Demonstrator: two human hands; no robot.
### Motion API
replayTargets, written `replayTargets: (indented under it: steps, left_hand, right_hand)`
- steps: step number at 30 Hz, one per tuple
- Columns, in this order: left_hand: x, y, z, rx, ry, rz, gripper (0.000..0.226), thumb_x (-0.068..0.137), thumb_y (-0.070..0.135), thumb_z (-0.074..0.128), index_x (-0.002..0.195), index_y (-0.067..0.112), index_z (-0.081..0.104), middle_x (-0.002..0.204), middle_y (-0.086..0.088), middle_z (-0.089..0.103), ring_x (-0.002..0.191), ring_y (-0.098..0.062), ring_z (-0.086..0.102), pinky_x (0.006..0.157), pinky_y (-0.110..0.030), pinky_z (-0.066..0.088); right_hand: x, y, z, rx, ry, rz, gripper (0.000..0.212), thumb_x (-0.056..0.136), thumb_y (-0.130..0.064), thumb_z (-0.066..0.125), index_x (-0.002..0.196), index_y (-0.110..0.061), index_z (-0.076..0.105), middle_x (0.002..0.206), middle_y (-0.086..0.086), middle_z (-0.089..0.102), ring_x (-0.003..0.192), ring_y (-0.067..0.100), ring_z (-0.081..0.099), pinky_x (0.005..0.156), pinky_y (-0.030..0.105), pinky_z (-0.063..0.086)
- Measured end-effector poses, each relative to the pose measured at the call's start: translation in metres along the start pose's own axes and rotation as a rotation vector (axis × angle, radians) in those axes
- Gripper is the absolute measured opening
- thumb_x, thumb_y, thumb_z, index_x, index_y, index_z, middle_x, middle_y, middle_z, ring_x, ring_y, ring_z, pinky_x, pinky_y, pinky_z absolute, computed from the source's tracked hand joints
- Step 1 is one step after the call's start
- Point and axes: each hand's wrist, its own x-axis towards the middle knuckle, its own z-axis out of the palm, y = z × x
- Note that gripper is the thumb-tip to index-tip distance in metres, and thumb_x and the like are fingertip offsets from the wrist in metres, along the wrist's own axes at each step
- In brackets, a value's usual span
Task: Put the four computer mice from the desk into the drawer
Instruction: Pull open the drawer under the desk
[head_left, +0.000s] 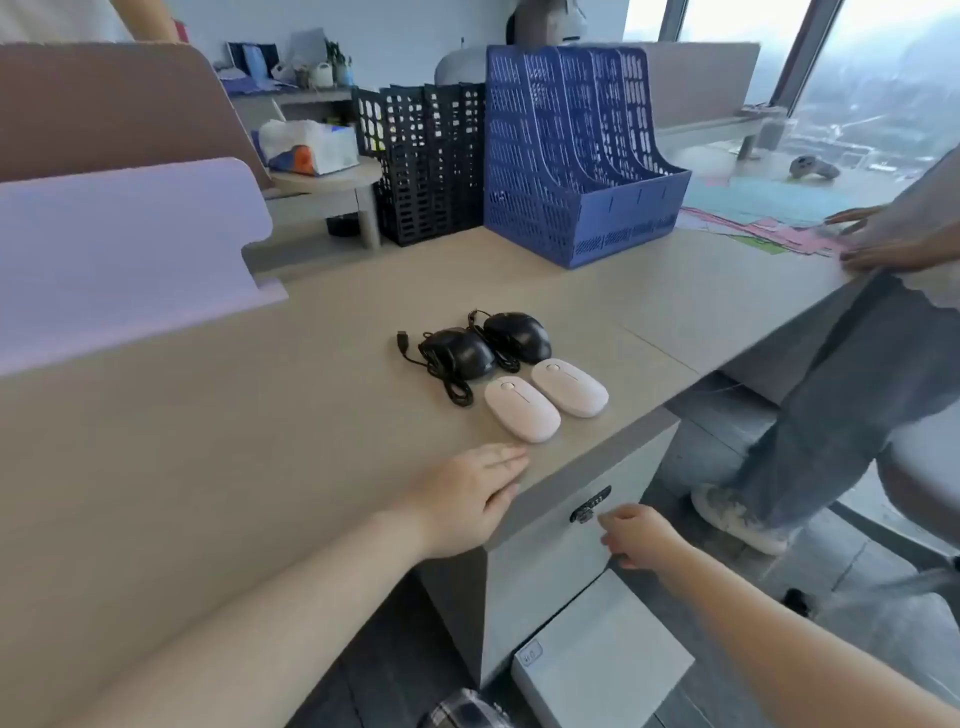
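Your four mice sit in a tight cluster on the worktop (260, 415), close to its front edge and above the drawer (561, 525). Taking the nearer pink mouse (522, 409) as the mark: the second pink mouse (570, 387) lies just beside it on the right, the two black corded mice (460, 353) (518, 335) lie just behind, and their cables (447, 382) trail off to the left behind it.

Your left hand (467, 499) lies flat and spread on the worktop, holding nothing, fingertips just short of that pink mouse and right at the front edge. Your right hand (636, 532) is below the edge, in front of the closed drawer beside its dark lock (589, 506), fingers loosely curled and empty.

Left of the pink mouse the worktop is bare and wide. Well behind it stand a blue file rack (571, 166) and a black file rack (426, 161). Far to its right, another person's hand (878, 239) rests on the worktop corner, with their leg (810, 415) standing beside the drawer unit.
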Motion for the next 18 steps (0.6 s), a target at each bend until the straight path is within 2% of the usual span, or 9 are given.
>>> replayTargets:
  steps: [2,4,7,9,13,18]
  left_hand:
    - [0.001,0.001,0.003,0.023,0.024,-0.002,0.043,0.097,0.025,0.040,0.137,0.011,0.047,0.147,-0.001,0.045,0.138,-0.012,0.037,0.116,-0.024,0.026]
    - [0.003,0.000,0.002,0.064,0.040,-0.024,0.042,0.098,0.022,0.043,0.140,0.016,0.044,0.150,0.005,0.041,0.139,-0.008,0.034,0.115,-0.021,0.025]
    - [0.000,0.002,0.005,0.108,0.040,-0.059,0.042,0.099,0.024,0.043,0.140,0.020,0.043,0.151,0.010,0.038,0.139,-0.004,0.031,0.106,-0.010,0.019]
    - [0.002,0.002,0.004,0.121,0.032,-0.065,0.042,0.099,0.024,0.043,0.141,0.020,0.043,0.151,0.009,0.038,0.140,-0.004,0.030,0.107,-0.010,0.018]
    - [0.002,-0.001,0.005,0.129,0.005,-0.060,0.048,0.095,0.034,0.037,0.141,0.019,0.042,0.151,0.006,0.039,0.140,-0.007,0.032,0.114,-0.021,0.024]
    - [0.001,0.002,0.005,0.136,0.016,-0.084,0.045,0.097,0.030,0.041,0.141,0.019,0.042,0.151,0.006,0.038,0.141,-0.008,0.031,0.113,-0.019,0.021]
  right_hand:
    - [0.007,0.008,0.011,0.054,-0.008,0.001,0.020,0.095,-0.028,0.053,0.102,-0.011,0.061,0.091,0.010,0.066,0.079,0.020,0.059,0.062,0.026,0.052]
    - [0.015,0.012,0.020,0.191,-0.016,-0.013,0.023,0.097,-0.026,0.051,0.107,-0.008,0.060,0.089,0.009,0.065,0.081,0.019,0.060,0.063,0.027,0.054]
    - [0.017,0.017,0.032,0.365,0.006,-0.008,0.021,0.098,-0.023,0.049,0.101,-0.006,0.060,0.085,0.009,0.064,0.082,0.021,0.061,0.066,0.031,0.054]
    - [0.014,0.015,0.034,0.439,0.016,0.012,0.016,0.098,-0.020,0.047,0.100,-0.007,0.057,0.083,0.010,0.063,0.081,0.021,0.060,0.067,0.032,0.053]
    - [0.017,0.012,0.036,0.451,0.040,0.034,0.012,0.097,-0.015,0.045,0.102,-0.010,0.054,0.078,0.008,0.062,0.076,0.019,0.059,0.059,0.030,0.051]
    - [0.018,0.011,0.036,0.418,0.072,0.038,0.013,0.097,-0.014,0.043,0.103,-0.010,0.054,0.075,0.008,0.062,0.078,0.021,0.058,0.060,0.030,0.050]
